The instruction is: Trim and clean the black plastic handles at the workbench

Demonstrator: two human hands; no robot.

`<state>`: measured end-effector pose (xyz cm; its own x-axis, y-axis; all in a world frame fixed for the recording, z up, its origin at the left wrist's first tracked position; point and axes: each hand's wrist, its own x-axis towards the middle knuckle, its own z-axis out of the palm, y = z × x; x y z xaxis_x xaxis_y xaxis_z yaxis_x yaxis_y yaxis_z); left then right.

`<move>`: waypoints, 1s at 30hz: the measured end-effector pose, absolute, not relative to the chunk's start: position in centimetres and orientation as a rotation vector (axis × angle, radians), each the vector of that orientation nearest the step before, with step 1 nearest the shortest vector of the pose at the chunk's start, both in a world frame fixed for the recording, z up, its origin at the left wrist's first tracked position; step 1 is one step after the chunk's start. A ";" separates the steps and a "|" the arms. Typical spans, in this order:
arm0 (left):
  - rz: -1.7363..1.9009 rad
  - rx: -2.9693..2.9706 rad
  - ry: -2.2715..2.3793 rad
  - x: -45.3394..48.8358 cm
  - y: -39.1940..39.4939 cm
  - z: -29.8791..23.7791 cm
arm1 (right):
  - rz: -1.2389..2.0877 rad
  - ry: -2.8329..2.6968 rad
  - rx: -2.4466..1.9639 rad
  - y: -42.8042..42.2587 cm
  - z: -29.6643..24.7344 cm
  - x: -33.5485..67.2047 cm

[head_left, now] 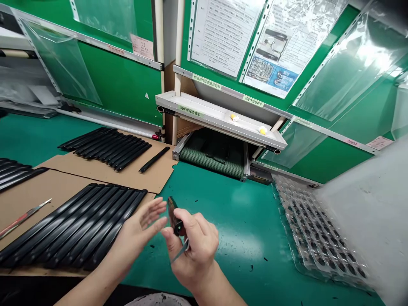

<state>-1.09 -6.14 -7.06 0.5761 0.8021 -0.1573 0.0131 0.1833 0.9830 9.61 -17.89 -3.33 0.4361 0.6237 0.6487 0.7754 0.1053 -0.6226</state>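
Right hand (197, 242): pinching a black piece (172, 213), with a thin grey thing (180, 251), perhaps a blade, by the thumb
Left hand (142, 225): loosely spread, just beside
Black piece: above the green table (239, 199)
Black strips (79, 225): rowed on cardboard (60, 187)

One bare left hand (137, 229), one bare right hand (199, 246); one small glossy black piece (172, 213); one slender red-handled pointed tool (25, 216); two small yellow-and-white objects (234, 117); one green ribbed conveyor belt (212, 166); roughly eight long glossy black strips (73, 221) nearest, glare blurring their edges.
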 end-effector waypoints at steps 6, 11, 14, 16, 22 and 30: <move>0.374 0.328 0.706 1.3 -6.1 -5.2 | 0.118 -1.291 -1.464 -17.9 -4.7 7.4; 0.680 0.480 0.606 2.0 -3.3 -1.9 | 1.042 -0.601 -1.142 -18.3 -7.0 6.1; 0.750 0.681 0.604 1.5 -2.7 -1.8 | 1.304 -0.229 -0.971 -19.1 -9.7 4.3; 0.745 0.753 0.635 1.2 -2.6 -2.3 | 1.307 -0.129 -0.958 -19.7 -11.2 3.2; 0.633 0.892 0.614 0.4 -3.7 -2.9 | 0.936 -0.582 -1.416 -18.7 -10.2 5.8; 0.571 1.044 0.578 -0.4 -5.1 -2.2 | 1.107 -0.606 -1.347 -18.6 -8.4 7.9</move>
